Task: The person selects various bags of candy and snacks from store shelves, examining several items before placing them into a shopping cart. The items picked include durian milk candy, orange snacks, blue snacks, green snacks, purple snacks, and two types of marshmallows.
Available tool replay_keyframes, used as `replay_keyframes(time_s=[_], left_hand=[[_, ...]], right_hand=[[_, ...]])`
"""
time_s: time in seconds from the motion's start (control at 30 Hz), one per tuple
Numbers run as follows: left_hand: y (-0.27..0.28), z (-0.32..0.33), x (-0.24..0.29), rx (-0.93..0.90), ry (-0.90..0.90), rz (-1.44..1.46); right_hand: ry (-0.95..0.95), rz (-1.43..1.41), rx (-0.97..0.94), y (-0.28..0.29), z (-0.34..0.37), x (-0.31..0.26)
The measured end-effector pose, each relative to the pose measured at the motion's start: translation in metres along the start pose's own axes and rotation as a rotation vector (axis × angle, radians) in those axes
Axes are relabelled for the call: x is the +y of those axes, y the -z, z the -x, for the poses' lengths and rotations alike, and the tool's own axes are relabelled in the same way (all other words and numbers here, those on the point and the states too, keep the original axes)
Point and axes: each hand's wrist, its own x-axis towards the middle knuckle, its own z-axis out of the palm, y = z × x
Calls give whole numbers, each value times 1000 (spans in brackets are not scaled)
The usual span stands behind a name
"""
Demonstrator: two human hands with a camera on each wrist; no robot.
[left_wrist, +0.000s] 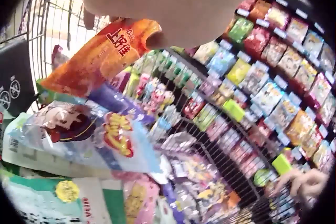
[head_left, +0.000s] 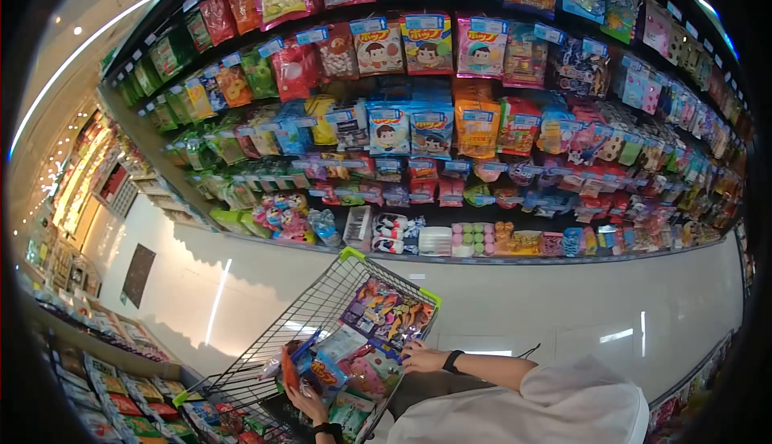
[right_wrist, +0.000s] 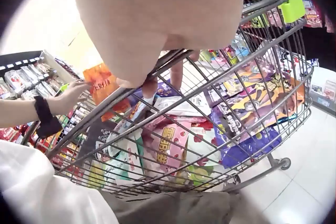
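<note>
My left hand holds an orange snack bag by its edge above the shopping cart. The bag hangs tilted over the other packs, with red lettering near its top. My right hand grips the cart's side rim, fingers curled over the wire rail. Below lie a light-blue candy bag, a pink bag, a green-and-white pack and a large purple-and-orange pack. In the right wrist view the back of my right hand covers part of the rim.
A long shelf wall of hanging candy bags curves along the far side of the aisle. Pale glossy floor lies between it and the cart. Another shelf with packaged goods stands at the lower left.
</note>
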Motion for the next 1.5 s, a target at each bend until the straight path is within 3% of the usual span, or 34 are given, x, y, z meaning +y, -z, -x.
replay_keyframes(time_s=[0.1, 0.27, 0.3, 0.33, 0.4, 0.47, 0.5, 0.53, 0.57, 0.6, 0.7, 0.73, 0.8, 0.83, 0.9, 0.93, 1.07, 1.13, 1.17, 1.33, 1.5], left_hand=[[42, -4, 42, 114, -23, 326], [143, -12, 164, 178, 31, 588], [159, -17, 180, 209, 6, 692], [171, -23, 188, 233, 25, 680], [190, -40, 194, 350, -143, 594], [204, -59, 207, 385, -122, 621], [211, -71, 210, 404, -121, 659], [212, -84, 204, 418, -99, 618], [210, -95, 193, 421, -69, 569], [208, -108, 181, 414, -81, 578], [208, -144, 169, 419, -52, 814], [209, -156, 163, 408, -52, 936], [211, -175, 150, 421, -8, 979], [213, -183, 142, 420, 23, 1031], [217, -199, 129, 439, 39, 1009], [217, -208, 124, 449, 47, 1001], [216, -231, 97, 468, 131, 1038], [213, -242, 90, 466, 139, 996], [213, -247, 89, 456, 148, 967], [185, -287, 92, 413, 123, 1044], [155, -334, 109, 293, 84, 1088]], right_hand=[[7, 62, 4, -6, -16, 3], [-23, 111, -41, 9, -61, -9], [30, 118, 32, 8, -74, -7], [55, 117, 13, 7, -90, -8], [74, 130, -3, 6, -126, -12], [120, 180, 23, 0, -163, -16], [188, 205, 127, -5, -181, -16], [85, 277, -73, 0, -204, -27], [141, 323, -101, 6, -220, -33], [97, 201, -63, -6, -243, -28], [240, 225, 138, -33, -306, -20], [256, 219, 99, -34, -328, -20], [136, -759, 263, -94, -375, 16], [140, -764, 251, -86, -390, 3], [186, 44, 54, -50, -423, -32], [187, 48, 57, -50, -435, -41], [135, 503, 6, -52, -485, -70], [93, 446, -75, -54, -502, -80], [77, 463, -42, -28, -522, -79], [-27, -39, -182, 0, -556, -117], [-70, -592, -365, 121, -517, -63]])
